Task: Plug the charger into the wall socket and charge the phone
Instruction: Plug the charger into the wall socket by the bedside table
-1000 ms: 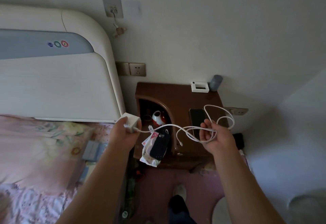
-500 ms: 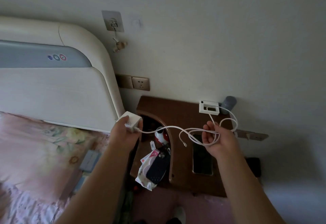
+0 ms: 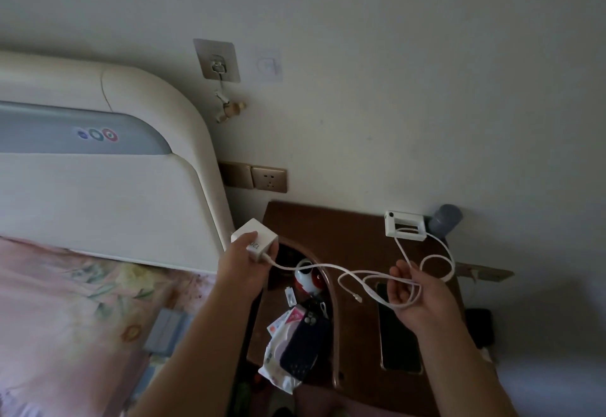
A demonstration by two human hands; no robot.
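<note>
My left hand (image 3: 241, 264) grips a white cube-shaped charger (image 3: 255, 240), held just below and left of the gold wall socket (image 3: 269, 179). A white cable (image 3: 331, 267) runs from the charger across to my right hand (image 3: 411, 293), which holds its loose loops above the nightstand; the free plug end (image 3: 358, 299) dangles between my hands. A dark phone (image 3: 399, 341) lies flat on the brown nightstand (image 3: 331, 229), partly under my right hand.
A cream padded headboard (image 3: 105, 187) and a pink floral bed (image 3: 65, 302) fill the left. On the nightstand stand a white rectangular device (image 3: 405, 224) and a grey cylinder (image 3: 445, 219). Its open shelf holds a dark blue phone case (image 3: 305, 343), packets and a red-white toy. A hook (image 3: 217, 61) hangs above.
The view has tilted up and closer to the wall, so the socket and nightstand sit lower and larger in frame. Both hands keep their hold; the charger is slightly nearer the socket.
</note>
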